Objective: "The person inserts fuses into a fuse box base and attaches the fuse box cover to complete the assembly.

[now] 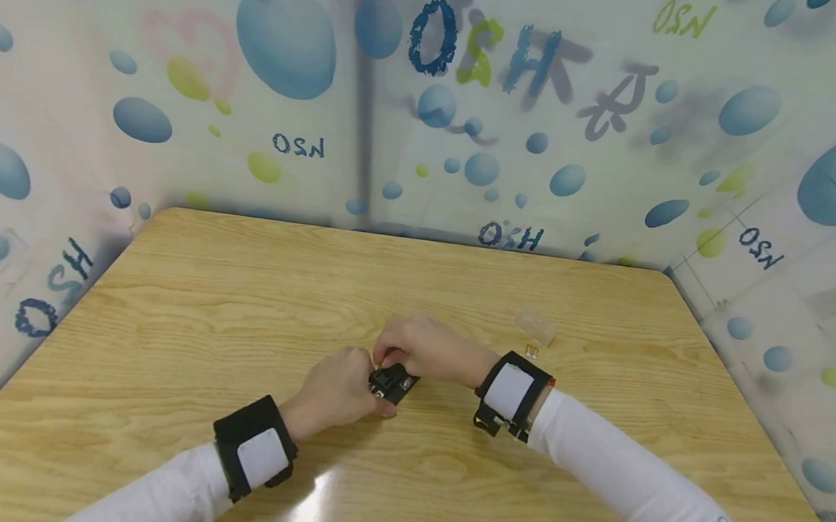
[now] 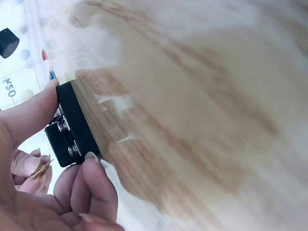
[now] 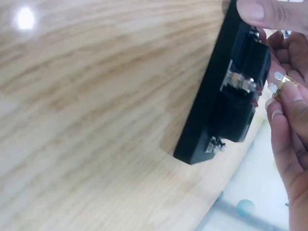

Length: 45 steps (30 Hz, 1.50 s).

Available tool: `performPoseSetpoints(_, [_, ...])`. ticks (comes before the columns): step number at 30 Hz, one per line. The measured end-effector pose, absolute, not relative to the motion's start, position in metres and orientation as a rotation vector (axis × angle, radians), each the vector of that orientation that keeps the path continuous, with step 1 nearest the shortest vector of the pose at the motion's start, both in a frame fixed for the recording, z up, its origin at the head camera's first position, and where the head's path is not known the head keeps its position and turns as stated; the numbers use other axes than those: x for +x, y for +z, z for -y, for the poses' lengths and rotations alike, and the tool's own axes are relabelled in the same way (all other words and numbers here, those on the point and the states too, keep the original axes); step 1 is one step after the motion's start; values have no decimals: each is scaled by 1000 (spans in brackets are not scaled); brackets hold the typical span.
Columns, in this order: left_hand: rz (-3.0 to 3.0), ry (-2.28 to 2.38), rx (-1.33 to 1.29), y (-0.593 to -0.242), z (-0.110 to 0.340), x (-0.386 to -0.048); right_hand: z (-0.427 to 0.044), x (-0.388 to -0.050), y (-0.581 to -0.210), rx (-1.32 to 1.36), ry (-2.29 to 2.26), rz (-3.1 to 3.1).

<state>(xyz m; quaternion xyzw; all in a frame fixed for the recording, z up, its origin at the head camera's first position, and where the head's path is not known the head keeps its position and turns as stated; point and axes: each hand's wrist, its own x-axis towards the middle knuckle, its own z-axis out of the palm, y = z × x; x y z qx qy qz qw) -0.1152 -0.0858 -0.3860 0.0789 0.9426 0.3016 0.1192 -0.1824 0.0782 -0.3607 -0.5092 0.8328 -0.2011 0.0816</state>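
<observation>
R hand (image 1: 421,347) had its fingers pinched on the sm. yellow piece (image 3: 288,81), metal prongs (image 3: 277,75) toward the adj. blk. block (image 3: 233,113), long axis aslant top-to-bottom in R-wrist view, clamped in L hand's (image 1: 338,388) fingers well in from the tabletop's (image 1: 269,293) far edge.

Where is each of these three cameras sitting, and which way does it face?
Head: worn on the head, facing forward and down at the tabletop and patterned wall; shows left hand, right hand and white sleeves.
Left wrist: worn there, facing the black block that the left hand grips; right-hand fingers show too.
Right wrist: worn there, facing the block's other side; shows right-hand fingers and part of the left hand.
Both wrist views share the block and the pinched yellow piece.
</observation>
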Motion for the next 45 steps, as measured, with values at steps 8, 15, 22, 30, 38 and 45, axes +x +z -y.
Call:
performPoseSetpoints(8, [-2755,891,230,-387,85,-116,-79,-179,-370,-1652,-648,-2510])
performPoseSetpoints(15, [-2756,903,239,-386,86,-117,-80,-178,-375,-1708,-687,-2505])
performPoseSetpoints(22, [-2745,914,230,-387,86,-117,-78,-177,-376,-1769,-619,-2518])
performPoseSetpoints(30, [-2751,921,241,-387,86,-115,-79,-174,-380,-1816,-540,-2569])
performPoseSetpoints(38, [-2764,886,226,-387,86,-115,-81,-170,-382,-1880,-456,-2625])
performPoseSetpoints(45, [-2751,895,215,-387,86,-116,-82,-168,-380,-1952,-440,-2639])
